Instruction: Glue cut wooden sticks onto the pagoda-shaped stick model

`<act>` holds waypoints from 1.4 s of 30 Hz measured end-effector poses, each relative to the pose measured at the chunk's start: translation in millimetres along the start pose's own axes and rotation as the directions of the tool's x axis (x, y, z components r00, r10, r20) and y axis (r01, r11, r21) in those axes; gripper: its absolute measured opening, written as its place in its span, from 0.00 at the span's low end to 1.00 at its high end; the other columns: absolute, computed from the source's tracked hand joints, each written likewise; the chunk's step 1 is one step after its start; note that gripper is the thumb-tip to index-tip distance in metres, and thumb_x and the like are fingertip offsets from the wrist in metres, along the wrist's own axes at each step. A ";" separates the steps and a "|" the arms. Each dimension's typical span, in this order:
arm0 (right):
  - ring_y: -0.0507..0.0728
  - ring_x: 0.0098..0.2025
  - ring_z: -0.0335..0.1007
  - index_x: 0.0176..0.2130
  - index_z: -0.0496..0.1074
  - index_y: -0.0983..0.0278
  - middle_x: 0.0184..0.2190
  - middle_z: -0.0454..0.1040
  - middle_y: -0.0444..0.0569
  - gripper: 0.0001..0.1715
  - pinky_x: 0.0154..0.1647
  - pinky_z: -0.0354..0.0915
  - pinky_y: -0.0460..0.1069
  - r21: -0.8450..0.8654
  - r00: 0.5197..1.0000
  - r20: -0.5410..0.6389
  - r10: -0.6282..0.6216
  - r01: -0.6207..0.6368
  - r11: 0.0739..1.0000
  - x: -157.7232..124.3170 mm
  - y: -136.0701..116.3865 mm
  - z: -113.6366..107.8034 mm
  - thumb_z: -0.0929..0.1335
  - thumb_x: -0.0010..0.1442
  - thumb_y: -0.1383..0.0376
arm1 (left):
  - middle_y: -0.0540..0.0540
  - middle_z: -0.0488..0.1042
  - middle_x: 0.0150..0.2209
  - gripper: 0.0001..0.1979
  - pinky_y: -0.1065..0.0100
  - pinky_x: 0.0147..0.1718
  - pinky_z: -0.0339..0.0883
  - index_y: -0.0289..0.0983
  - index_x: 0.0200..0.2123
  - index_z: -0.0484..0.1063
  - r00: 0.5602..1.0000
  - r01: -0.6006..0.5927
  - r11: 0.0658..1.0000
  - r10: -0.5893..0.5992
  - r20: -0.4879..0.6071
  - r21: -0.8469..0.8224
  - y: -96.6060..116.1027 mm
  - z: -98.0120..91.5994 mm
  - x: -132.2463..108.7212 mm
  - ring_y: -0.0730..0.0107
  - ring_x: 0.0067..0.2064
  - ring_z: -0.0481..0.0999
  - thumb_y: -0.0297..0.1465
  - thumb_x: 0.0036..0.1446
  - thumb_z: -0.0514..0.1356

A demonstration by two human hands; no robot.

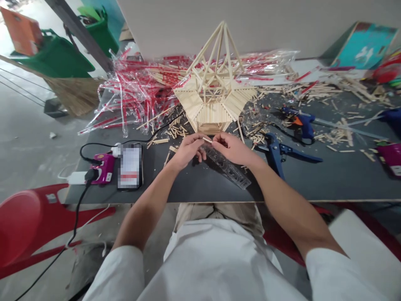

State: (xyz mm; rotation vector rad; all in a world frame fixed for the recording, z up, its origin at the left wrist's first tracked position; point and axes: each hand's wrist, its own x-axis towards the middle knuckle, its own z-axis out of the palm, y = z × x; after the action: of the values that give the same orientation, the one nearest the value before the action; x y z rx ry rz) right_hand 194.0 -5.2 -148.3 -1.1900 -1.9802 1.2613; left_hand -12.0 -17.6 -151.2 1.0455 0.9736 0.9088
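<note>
A short wooden stick (pixel 207 140) is pinched between the fingertips of my left hand (pixel 187 151) and my right hand (pixel 230 148), above the dark tabletop (pixel 156 190). Under my right wrist lies a clear plastic ruler (pixel 226 166). Beyond my hands stands a tall pointed lattice model (pixel 214 85) built of pale wooden sticks. Loose sticks (pixel 177 131) are scattered between it and my left hand.
A blue hot glue gun (pixel 300 121) and blue pliers (pixel 275 151) lie to the right. A blurred phone (pixel 130 166) and a purple power bank (pixel 103 168) with cables lie left. Red-and-clear plastic wrappers (pixel 134 92) heap behind. A red chair (pixel 19 225) stands lower left.
</note>
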 end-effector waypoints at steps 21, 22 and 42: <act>0.51 0.24 0.55 0.31 0.66 0.59 0.23 0.64 0.40 0.19 0.26 0.53 0.50 0.127 0.987 -0.161 -0.006 0.027 0.992 -11.9 -8.8 6.5 0.70 0.66 0.51 | 0.43 0.82 0.28 0.26 0.75 0.15 0.70 0.31 0.34 0.80 0.969 -0.163 0.973 0.189 -0.159 0.161 -3.0 12.6 -8.5 0.74 0.18 0.76 0.52 0.55 0.71; 0.51 0.24 0.55 0.31 0.66 0.59 0.23 0.64 0.40 0.20 0.25 0.52 0.50 0.130 0.987 -0.161 -0.005 0.026 0.991 -11.8 -9.0 6.8 0.70 0.66 0.50 | 0.45 0.80 0.26 0.26 0.75 0.15 0.70 0.31 0.33 0.80 0.966 -0.166 0.972 0.194 -0.170 0.169 -2.7 13.0 -8.8 0.74 0.18 0.76 0.52 0.55 0.71; 0.51 0.24 0.54 0.30 0.63 0.59 0.22 0.61 0.40 0.17 0.27 0.53 0.50 0.132 0.988 -0.150 -0.034 0.054 0.990 -11.6 -12.9 4.6 0.71 0.65 0.56 | 0.47 0.78 0.23 0.22 0.75 0.17 0.71 0.31 0.32 0.80 0.975 -0.162 0.966 0.189 -0.118 0.202 1.2 10.4 -10.9 0.72 0.19 0.78 0.48 0.57 0.71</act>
State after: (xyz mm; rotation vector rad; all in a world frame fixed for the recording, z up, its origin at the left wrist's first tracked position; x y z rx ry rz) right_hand 190.9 -19.8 -138.3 -1.1330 -1.7763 1.2279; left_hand -5.7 -30.3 -145.7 1.2612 1.1120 1.0591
